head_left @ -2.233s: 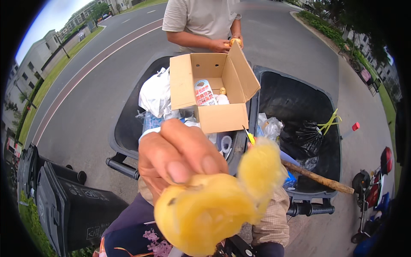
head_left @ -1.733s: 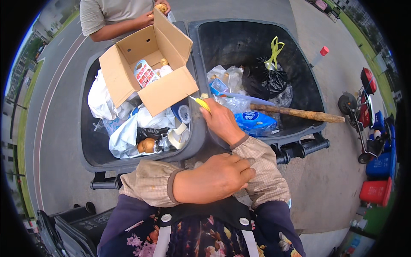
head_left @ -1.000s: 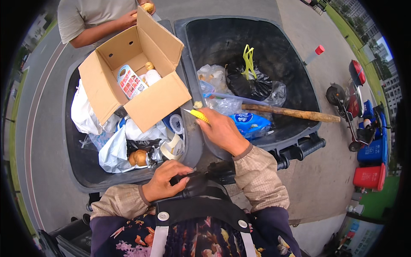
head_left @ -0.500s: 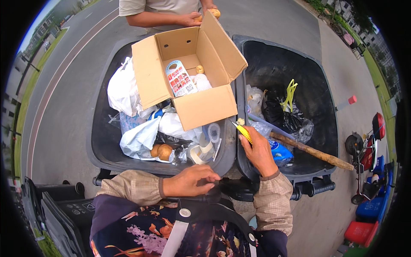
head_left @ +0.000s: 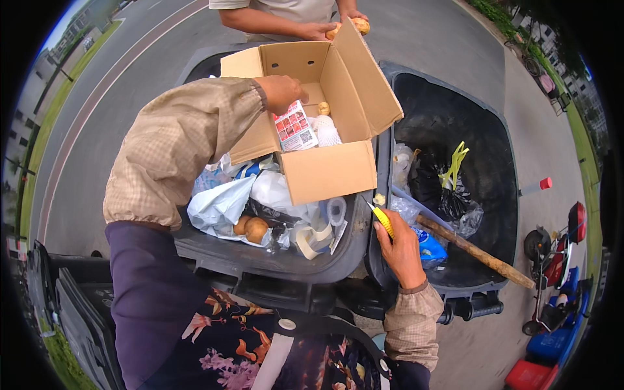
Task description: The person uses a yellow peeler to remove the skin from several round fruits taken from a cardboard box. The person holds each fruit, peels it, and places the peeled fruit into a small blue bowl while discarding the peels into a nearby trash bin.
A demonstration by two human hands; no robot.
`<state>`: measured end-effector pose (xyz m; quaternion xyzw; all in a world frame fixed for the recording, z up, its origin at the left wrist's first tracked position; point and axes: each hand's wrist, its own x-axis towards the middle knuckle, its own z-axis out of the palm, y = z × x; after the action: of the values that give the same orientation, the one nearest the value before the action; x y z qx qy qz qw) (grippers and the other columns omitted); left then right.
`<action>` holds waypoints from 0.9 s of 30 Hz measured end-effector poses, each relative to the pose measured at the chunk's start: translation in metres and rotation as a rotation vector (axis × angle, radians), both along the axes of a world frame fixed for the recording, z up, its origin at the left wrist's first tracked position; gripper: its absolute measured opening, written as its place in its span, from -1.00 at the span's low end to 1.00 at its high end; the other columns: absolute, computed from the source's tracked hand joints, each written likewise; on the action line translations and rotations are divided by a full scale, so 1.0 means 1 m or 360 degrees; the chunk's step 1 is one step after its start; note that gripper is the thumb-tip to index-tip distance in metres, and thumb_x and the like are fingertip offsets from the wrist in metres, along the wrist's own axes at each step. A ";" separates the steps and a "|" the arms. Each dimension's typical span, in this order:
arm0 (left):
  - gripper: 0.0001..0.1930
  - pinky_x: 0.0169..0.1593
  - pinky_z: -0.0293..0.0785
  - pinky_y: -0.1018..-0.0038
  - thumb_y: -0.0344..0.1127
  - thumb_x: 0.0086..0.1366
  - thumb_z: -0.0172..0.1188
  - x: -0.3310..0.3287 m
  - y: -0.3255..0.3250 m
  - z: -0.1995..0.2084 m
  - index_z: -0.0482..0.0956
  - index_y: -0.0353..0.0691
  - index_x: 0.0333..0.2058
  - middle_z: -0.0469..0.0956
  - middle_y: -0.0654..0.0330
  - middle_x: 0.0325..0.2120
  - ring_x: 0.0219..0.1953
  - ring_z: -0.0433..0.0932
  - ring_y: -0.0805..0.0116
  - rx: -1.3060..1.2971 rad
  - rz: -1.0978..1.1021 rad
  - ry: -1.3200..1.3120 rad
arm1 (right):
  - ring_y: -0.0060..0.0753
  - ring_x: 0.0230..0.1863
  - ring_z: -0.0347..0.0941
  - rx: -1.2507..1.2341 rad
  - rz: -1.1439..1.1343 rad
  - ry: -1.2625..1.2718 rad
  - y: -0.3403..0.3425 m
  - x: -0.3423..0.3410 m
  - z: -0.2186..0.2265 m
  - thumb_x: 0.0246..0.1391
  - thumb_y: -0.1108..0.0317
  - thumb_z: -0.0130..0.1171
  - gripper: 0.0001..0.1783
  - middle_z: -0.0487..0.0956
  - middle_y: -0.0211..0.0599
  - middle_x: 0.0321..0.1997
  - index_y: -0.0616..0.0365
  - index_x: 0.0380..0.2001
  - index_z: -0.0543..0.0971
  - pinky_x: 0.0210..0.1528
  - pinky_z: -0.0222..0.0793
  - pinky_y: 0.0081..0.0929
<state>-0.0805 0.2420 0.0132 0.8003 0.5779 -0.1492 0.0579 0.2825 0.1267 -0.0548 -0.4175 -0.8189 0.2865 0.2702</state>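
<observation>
My left hand [head_left: 283,93] reaches into an open cardboard box [head_left: 330,174], over the upper part of a printed card [head_left: 296,127]. Its fingertips are mostly hidden, so I cannot tell whether they grip the card. Beside the card lie a small yellowish round item [head_left: 324,108] and white foam netting [head_left: 327,131]. My right hand [head_left: 400,250] is closed round a yellow utility knife [head_left: 383,221], its blade out and pointing up and left. The knife is over the rims between two bins, near a small pale scrap [head_left: 379,199].
The box rests on the left bin [head_left: 325,268], among bags and two brown round items [head_left: 252,227]. In the right bin [head_left: 481,162] are a black bag [head_left: 442,185] and a wooden stick [head_left: 481,252]. Opposite, another person's hands [head_left: 318,30] hold yellowish-brown round items [head_left: 359,26].
My left hand has moved from in front of the left bin up and forward into the box. The right hand keeps the knife. The whole view has shifted slightly.
</observation>
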 end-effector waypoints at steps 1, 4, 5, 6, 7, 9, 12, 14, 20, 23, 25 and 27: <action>-0.42 -0.01 0.37 0.32 -0.42 -0.12 0.27 0.002 0.013 -0.013 0.43 -0.05 -0.01 0.38 0.08 -0.08 0.01 0.35 0.09 -0.0051 -0.0058 0.0167 | 0.10 -0.33 0.45 -0.0013 -0.0007 -0.0001 0.000 0.001 0.001 0.07 0.39 0.10 -0.75 0.50 0.03 -0.35 0.21 -0.16 0.44 -0.33 0.35 -0.33; -0.11 0.07 0.25 0.17 -0.37 -0.31 0.41 0.013 0.026 -0.052 0.27 0.18 0.12 0.26 0.17 0.05 0.16 0.16 0.14 -0.0324 -0.0159 0.0145 | 0.08 -0.35 0.46 -0.0069 -0.0041 -0.0003 0.000 0.001 0.005 0.07 0.40 0.10 -0.75 0.50 0.02 -0.37 0.21 -0.17 0.44 -0.35 0.35 -0.35; -0.10 0.06 0.23 0.12 -0.32 -0.34 0.44 0.019 0.022 -0.060 0.29 0.20 0.11 0.22 0.19 0.08 0.19 0.10 0.15 -0.0420 -0.0112 0.0230 | 0.10 -0.32 0.46 -0.0102 -0.0049 -0.0016 0.000 0.001 0.005 0.06 0.40 0.11 -0.74 0.50 0.02 -0.33 0.22 -0.16 0.44 -0.33 0.36 -0.32; -0.21 0.00 0.29 0.15 -0.31 -0.29 0.41 0.018 0.022 -0.068 0.33 0.13 0.05 0.29 0.15 0.03 0.13 0.20 0.14 -0.0387 -0.0221 0.0295 | 0.11 -0.28 0.45 -0.0135 -0.0056 -0.0028 0.001 0.001 0.006 0.05 0.40 0.11 -0.73 0.50 0.03 -0.29 0.22 -0.16 0.44 -0.30 0.37 -0.29; -0.31 -0.06 0.36 0.18 -0.30 -0.23 0.38 0.014 0.021 -0.079 0.37 0.06 -0.01 0.36 0.12 -0.02 0.06 0.31 0.13 -0.0363 -0.0333 0.0352 | 0.12 -0.25 0.45 -0.0177 -0.0064 -0.0046 0.001 0.001 0.006 0.04 0.40 0.12 -0.72 0.50 0.03 -0.25 0.23 -0.16 0.43 -0.28 0.37 -0.26; -0.48 -0.18 0.43 0.22 -0.31 -0.13 0.32 -0.002 0.036 -0.095 0.38 -0.06 -0.11 0.45 0.08 -0.16 -0.13 0.44 0.11 0.0032 -0.0132 0.0320 | 0.09 -0.25 0.45 -0.0167 -0.0057 -0.0057 0.002 0.001 0.007 0.04 0.42 0.11 -0.72 0.50 0.02 -0.24 0.24 -0.15 0.43 -0.27 0.38 -0.28; -0.66 -0.31 0.48 0.25 -0.33 -0.01 0.22 -0.023 0.035 -0.095 0.38 -0.19 -0.23 0.51 0.05 -0.36 -0.37 0.52 0.06 0.0691 0.0305 0.0024 | 0.08 -0.24 0.46 -0.0168 -0.0073 -0.0071 0.003 0.001 0.008 0.05 0.43 0.10 -0.73 0.50 0.01 -0.23 0.25 -0.15 0.44 -0.25 0.38 -0.29; -0.71 -0.34 0.49 0.26 -0.36 0.01 0.19 -0.029 0.031 -0.085 0.39 -0.24 -0.26 0.52 0.03 -0.39 -0.42 0.53 0.05 0.1009 0.0584 -0.0166 | 0.08 -0.24 0.46 -0.0133 -0.0075 -0.0085 0.003 0.001 0.009 0.05 0.43 0.10 -0.73 0.50 0.01 -0.23 0.26 -0.15 0.44 -0.24 0.39 -0.30; -0.79 -0.24 0.49 0.39 -0.38 0.18 0.12 -0.020 0.006 -0.039 0.35 -0.30 -0.23 0.48 0.03 -0.31 -0.30 0.53 0.21 0.1874 0.0456 -0.0802 | 0.07 -0.22 0.46 -0.0128 -0.0073 -0.0088 0.004 0.000 0.009 0.06 0.43 0.10 -0.73 0.50 0.02 -0.22 0.27 -0.15 0.44 -0.21 0.38 -0.33; -0.78 -0.17 0.49 0.51 -0.37 0.25 0.11 -0.011 -0.007 0.003 0.37 -0.27 -0.16 0.47 0.18 -0.24 -0.21 0.51 0.41 0.2107 0.0046 -0.1582 | 0.07 -0.21 0.46 -0.0175 -0.0078 -0.0102 0.009 -0.002 0.009 0.06 0.42 0.10 -0.73 0.50 0.03 -0.21 0.28 -0.15 0.44 -0.19 0.38 -0.33; -0.71 -0.17 0.52 0.50 -0.30 0.22 0.16 0.033 -0.011 0.044 0.38 -0.25 -0.12 0.48 0.19 -0.24 -0.20 0.51 0.44 0.1724 -0.0362 -0.2332 | 0.07 -0.21 0.46 -0.0221 -0.0113 -0.0118 0.005 -0.001 0.008 0.07 0.41 0.10 -0.73 0.50 0.04 -0.21 0.28 -0.15 0.44 -0.19 0.38 -0.33; -0.59 -0.24 0.53 0.56 -0.24 0.18 0.22 0.084 -0.009 0.058 0.35 -0.29 -0.07 0.46 0.13 -0.19 -0.16 0.52 0.41 0.1364 -0.0656 -0.2534 | 0.07 -0.20 0.46 -0.0215 -0.0175 -0.0112 0.003 0.001 0.004 0.08 0.41 0.10 -0.73 0.50 0.04 -0.21 0.28 -0.14 0.44 -0.18 0.37 -0.34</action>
<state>0.0033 0.2333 0.0714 0.7069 0.2199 0.6633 0.1092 0.2835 0.1292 -0.0505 -0.4889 -0.7826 0.3109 0.2278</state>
